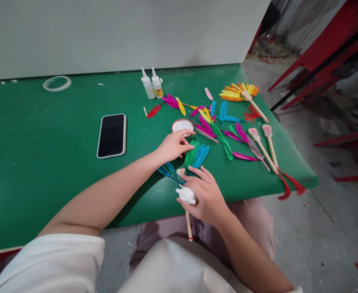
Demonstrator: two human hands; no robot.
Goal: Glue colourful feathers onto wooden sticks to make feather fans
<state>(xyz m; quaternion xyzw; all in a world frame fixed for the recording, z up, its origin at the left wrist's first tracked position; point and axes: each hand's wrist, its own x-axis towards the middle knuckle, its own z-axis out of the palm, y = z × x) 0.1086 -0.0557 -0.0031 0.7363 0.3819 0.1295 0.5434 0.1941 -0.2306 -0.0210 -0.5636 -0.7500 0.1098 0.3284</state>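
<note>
My left hand (173,147) reaches over a feather fan, its bent fingers closed at the upper end of a green feather (192,154). Blue feathers (201,155) spread beside the green one, with more to the left, partly under my left hand. The fan's wooden stick (188,226) points toward me past the table edge. In my right hand (207,195) is a glue bottle (187,195) with a white cap. Some right fingers rest near the feather bases, and the hand hides part of the fan's middle.
Loose coloured feathers (224,140) lie ahead beside a round lid (183,125) and tweezers (207,134). Two glue bottles (152,87) stand behind. A phone (112,135) and tape ring (57,83) are left. A yellow-orange fan (242,94) and two tasselled sticks (270,148) lie right.
</note>
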